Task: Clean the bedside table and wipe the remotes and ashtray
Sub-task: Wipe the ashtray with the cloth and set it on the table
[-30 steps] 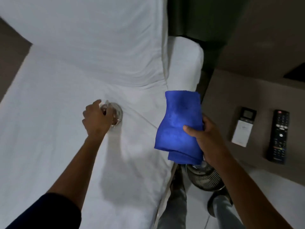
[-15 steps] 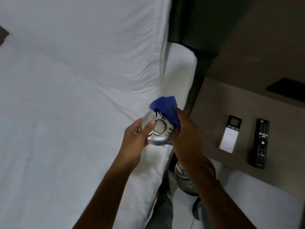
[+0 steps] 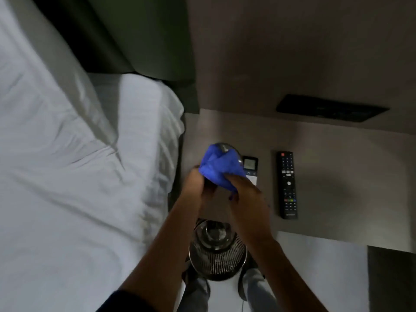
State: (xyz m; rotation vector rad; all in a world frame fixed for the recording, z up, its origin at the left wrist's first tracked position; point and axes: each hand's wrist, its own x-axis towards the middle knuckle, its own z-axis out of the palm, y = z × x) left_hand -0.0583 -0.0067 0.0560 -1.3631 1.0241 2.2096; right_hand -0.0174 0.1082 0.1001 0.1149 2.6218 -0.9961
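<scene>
Both hands are raised over the left part of the brown bedside table (image 3: 326,154). My left hand (image 3: 193,188) grips the glass ashtray (image 3: 227,147), of which only a sliver of rim shows above the cloth. My right hand (image 3: 245,194) presses the bunched blue cloth (image 3: 219,168) over the ashtray. A white remote (image 3: 251,167) with a small screen lies on the table, partly hidden behind the cloth and my right hand. A black TV remote (image 3: 287,184) lies to its right, lengthwise.
The bed with white sheets (image 3: 67,176) and a pillow fills the left. A perforated metal bin (image 3: 217,251) stands on the floor below my hands, between the bed and the table. A black panel (image 3: 331,109) is set in the wall above the table.
My left hand lifted the ashtray off the bed and carried it right over the table. My right hand brought the cloth onto it, and the cloth now covers most of it.
</scene>
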